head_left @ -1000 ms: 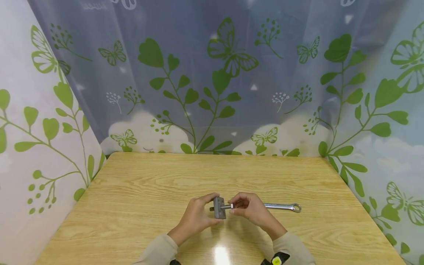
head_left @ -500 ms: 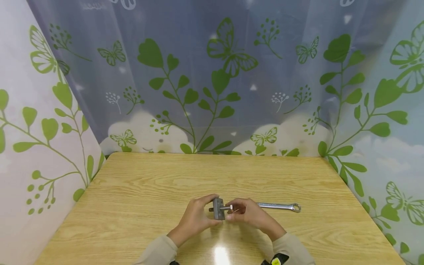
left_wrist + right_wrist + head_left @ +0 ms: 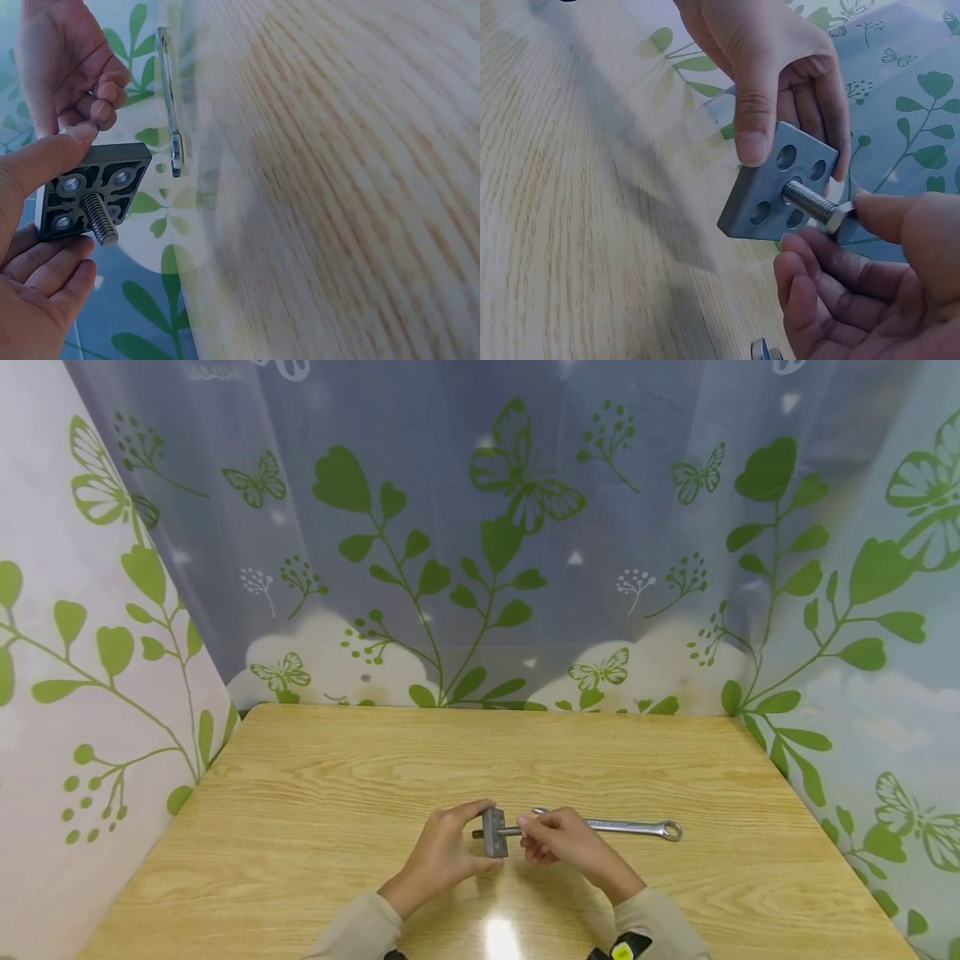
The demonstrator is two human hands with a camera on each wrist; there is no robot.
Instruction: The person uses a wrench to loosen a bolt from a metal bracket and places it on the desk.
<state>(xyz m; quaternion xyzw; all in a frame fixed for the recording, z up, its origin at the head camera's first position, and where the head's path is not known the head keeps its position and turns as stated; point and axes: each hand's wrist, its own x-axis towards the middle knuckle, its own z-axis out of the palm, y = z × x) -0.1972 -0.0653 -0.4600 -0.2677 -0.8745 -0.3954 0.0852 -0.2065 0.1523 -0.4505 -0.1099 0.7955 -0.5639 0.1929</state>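
Only the right hand [image 3: 562, 843] has plainly shifted in the last half second: its thumb, which sat below the bolt [image 3: 810, 201], now lies up against the bolt's hexagonal head [image 3: 841, 218], and the near tip of the wrench [image 3: 630, 827] has come into sight behind that hand. Left hand [image 3: 441, 850] and metal plate [image 3: 492, 833] have hardly moved. That plate stands on edge, held above the surface [image 3: 360, 764], gripped at opposite edges between the left thumb and fingers. Through its middle runs the bolt, with thread showing on both faces and the head well apart from the plate. Right thumb and forefinger pinch the head. I judge the step in hand to be turning the bolt by fingers alone; whether it is going in or coming out cannot be told. What the next move seems to call for is a twist of that pinch, then letting go for a fresh hold, while the left hand stops the plate from spinning along. Beyond the right hand, the wrench lies on the surface, apparently untouched.
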